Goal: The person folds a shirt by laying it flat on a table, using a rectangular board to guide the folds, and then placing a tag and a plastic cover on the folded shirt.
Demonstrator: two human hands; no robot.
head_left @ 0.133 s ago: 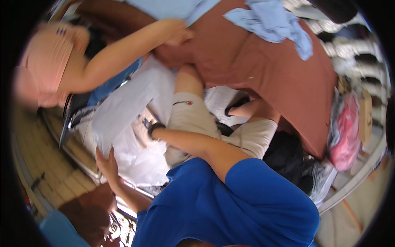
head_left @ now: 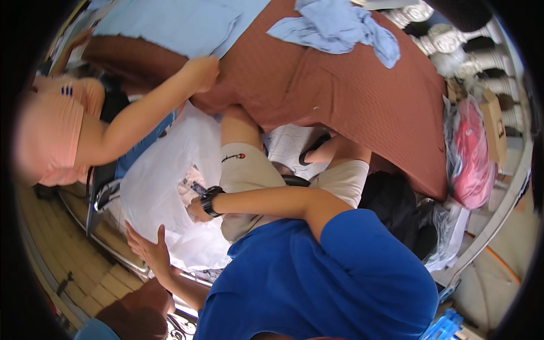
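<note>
A large white plastic bag sits to the left of my legs, its mouth facing me. My left hand is at the bag's near left side, palm toward it, thumb and fingers spread and holding nothing. With a black watch on the wrist, my right hand reaches into the mouth of the bag. Pale pink folded fabric with a small dark patch shows inside, just beyond that hand. The right fingertips are hidden, so their grip is unclear.
A brown cloth covers the table ahead, bearing light blue fabric and a crumpled blue garment. A person's hand is over the table's left part. At right lie a pink bundle in clear plastic and a cardboard box.
My left hand's fingers have spread, and it has shifted slightly down and left. My right hand has come more into view at the bag. The whole view has shifted somewhat.
</note>
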